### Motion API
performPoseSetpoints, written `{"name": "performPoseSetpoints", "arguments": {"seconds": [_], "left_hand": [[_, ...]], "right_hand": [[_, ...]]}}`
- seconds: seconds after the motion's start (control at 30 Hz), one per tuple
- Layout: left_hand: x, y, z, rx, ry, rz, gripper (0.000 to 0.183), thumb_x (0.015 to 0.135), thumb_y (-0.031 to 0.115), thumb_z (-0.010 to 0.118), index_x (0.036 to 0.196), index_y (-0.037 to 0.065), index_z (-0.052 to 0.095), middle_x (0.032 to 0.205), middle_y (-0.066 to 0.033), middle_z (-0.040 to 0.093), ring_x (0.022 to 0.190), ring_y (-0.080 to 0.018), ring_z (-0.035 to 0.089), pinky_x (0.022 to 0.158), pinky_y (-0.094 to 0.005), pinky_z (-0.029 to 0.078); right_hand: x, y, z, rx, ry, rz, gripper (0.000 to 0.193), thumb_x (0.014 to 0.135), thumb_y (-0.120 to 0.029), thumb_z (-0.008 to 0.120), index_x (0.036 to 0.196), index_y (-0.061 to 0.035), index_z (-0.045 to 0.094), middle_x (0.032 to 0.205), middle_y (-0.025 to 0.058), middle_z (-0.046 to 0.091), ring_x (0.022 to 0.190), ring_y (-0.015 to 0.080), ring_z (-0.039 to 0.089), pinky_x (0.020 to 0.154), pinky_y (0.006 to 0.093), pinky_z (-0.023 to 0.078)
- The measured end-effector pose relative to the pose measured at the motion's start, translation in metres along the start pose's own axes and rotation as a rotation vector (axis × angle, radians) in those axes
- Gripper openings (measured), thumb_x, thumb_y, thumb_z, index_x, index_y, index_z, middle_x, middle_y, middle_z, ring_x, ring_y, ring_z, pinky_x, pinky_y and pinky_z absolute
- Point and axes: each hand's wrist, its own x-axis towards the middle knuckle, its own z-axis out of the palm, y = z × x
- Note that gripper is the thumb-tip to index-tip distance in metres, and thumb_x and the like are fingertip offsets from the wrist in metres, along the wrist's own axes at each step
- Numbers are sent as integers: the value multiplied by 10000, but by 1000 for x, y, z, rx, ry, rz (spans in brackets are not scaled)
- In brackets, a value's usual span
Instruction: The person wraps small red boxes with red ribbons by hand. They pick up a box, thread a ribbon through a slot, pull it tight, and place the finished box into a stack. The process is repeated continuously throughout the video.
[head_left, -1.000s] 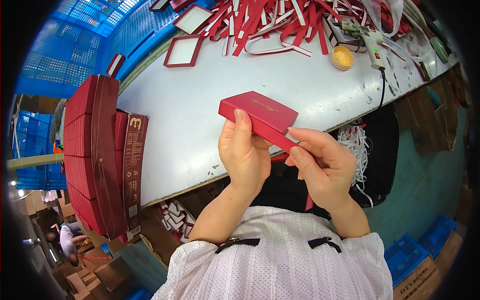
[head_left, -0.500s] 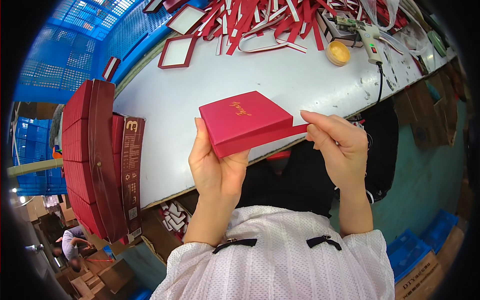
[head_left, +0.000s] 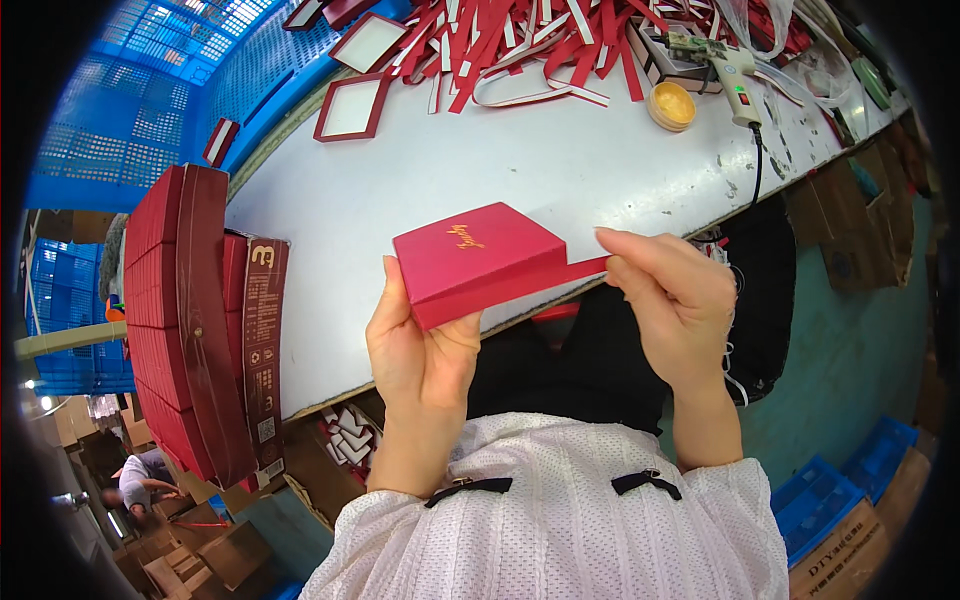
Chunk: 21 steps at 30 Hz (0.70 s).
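A square red gift box (head_left: pixel 490 258) with gold lettering on top is held above the near edge of the white table. My left hand (head_left: pixel 425 345) is closed round its left corner, the thumb along the side and the fingers beneath. From the box's right side a narrow red ribbon (head_left: pixel 585 268) stretches out. Its free end is pinched between the thumb and forefinger of my right hand (head_left: pixel 670 300). The underside of the box is hidden.
A carton (head_left: pixel 265 370) packed with red boxes stands left. Across the white table (head_left: pixel 330 220) lie red ribbon strips (head_left: pixel 590 45), framed box parts (head_left: pixel 352 106), a yellow round tub (head_left: pixel 671 106) and a glue gun (head_left: pixel 738 85). A blue crate (head_left: pixel 120 110) is far left.
The box has shifted a little left and down and turned slightly in my left hand. My right hand keeps its pinch on the ribbon, and more ribbon shows between it and the box.
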Motion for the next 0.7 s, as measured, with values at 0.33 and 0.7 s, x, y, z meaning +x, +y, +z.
{"name": "performPoseSetpoints", "arguments": {"seconds": [0.33,0.7], "left_hand": [[-6,-2,-4,-45,-31,-48,337,888,234,297,953,-64,440,976,-223,517,909,-342,529,740,-465,478],[16,-2,-38,-31,-125,-131,332,880,282,321,991,-6,442,953,-146,527,866,-247,558,729,-346,508]], "right_hand": [[1,14,9,192,-139,173,154,718,8,549,863,-3,602,619,78,562,531,115,523,491,207,401],[0,14,1,680,-2,304,345,726,42,540,1057,8,448,843,47,510,724,87,492,644,197,411]]}}
